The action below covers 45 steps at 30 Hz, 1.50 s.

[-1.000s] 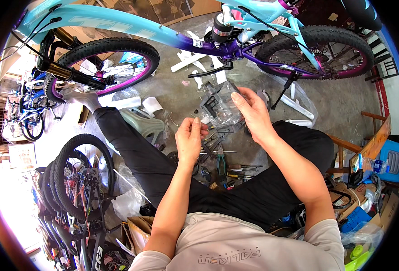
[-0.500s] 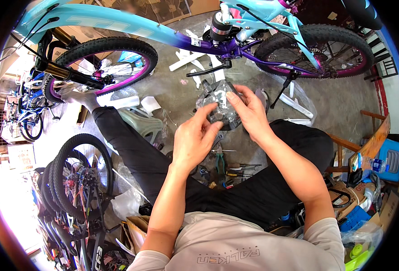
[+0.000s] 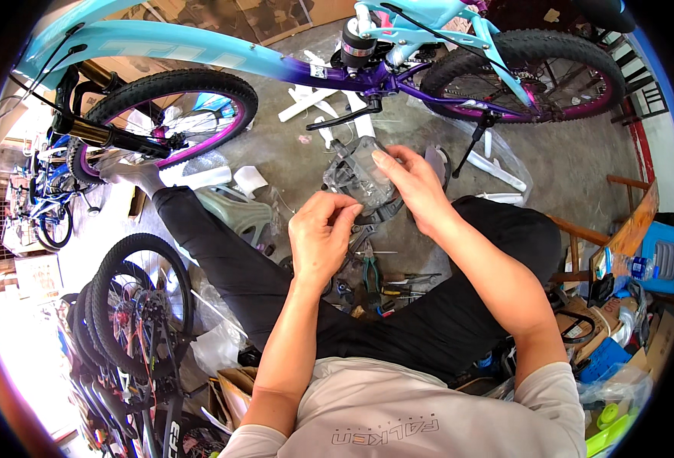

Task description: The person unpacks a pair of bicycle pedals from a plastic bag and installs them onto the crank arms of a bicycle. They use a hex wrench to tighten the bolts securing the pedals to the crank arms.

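Observation:
A dark bicycle pedal in clear plastic wrapping is held out above the floor, in front of my knees. My right hand grips its right side, with the thumb lying on top and the fingers behind it. At the lower left, my left hand has thumb and index finger pinched together on the edge of the plastic. Just beyond the wrapped pedal is a bare black crank arm of the turquoise and purple bicycle. The pedal's underside is hidden.
Pliers and other hand tools lie on the floor between my legs. White foam tubes lie under the bicycle. Several wheels stand at my left. A wooden stool and cluttered cardboard are at my right.
The wrapped pedal has turned in my hands, and its plastic lies differently. My left fingers have moved from its top down to the wrapping's lower edge. The view has shifted slightly.

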{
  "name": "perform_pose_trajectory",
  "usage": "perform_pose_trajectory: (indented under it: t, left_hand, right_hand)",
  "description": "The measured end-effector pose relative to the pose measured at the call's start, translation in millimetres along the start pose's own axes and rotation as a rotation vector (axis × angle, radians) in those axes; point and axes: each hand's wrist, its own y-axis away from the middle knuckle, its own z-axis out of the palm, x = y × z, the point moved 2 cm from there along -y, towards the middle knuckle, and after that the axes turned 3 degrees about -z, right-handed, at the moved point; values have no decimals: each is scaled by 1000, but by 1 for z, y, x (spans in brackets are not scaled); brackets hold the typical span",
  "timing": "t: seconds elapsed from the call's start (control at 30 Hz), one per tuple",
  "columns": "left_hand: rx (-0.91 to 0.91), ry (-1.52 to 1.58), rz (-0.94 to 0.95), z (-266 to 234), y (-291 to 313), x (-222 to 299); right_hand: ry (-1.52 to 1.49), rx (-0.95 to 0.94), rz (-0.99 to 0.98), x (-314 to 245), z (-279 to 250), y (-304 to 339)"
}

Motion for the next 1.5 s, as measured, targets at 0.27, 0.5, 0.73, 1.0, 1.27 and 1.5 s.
perform_pose_trajectory:
  t: [0.27,0.5,0.73,1.0,1.27,1.5]
  left_hand:
    - [108,82,208,-4,5,6]
    - [87,374,-49,0,9,-30]
    - [261,-82,307,-4,12,14]
    - [84,-149,-3,16,0,20]
    - [73,61,-97,24,0,14]
    - [62,175,-175,29,-2,-1]
  right_hand:
    - [-257,-24,144,3,-2,2]
    - [-323,122,208,-7,-6,1]
    - [-311,129,101,-4,-6,2]
    - [-185,119,-17,-3,-2,5]
    - [-105,130,-46,-5,0,5]
    - [-32,129,-79,3,0,3]
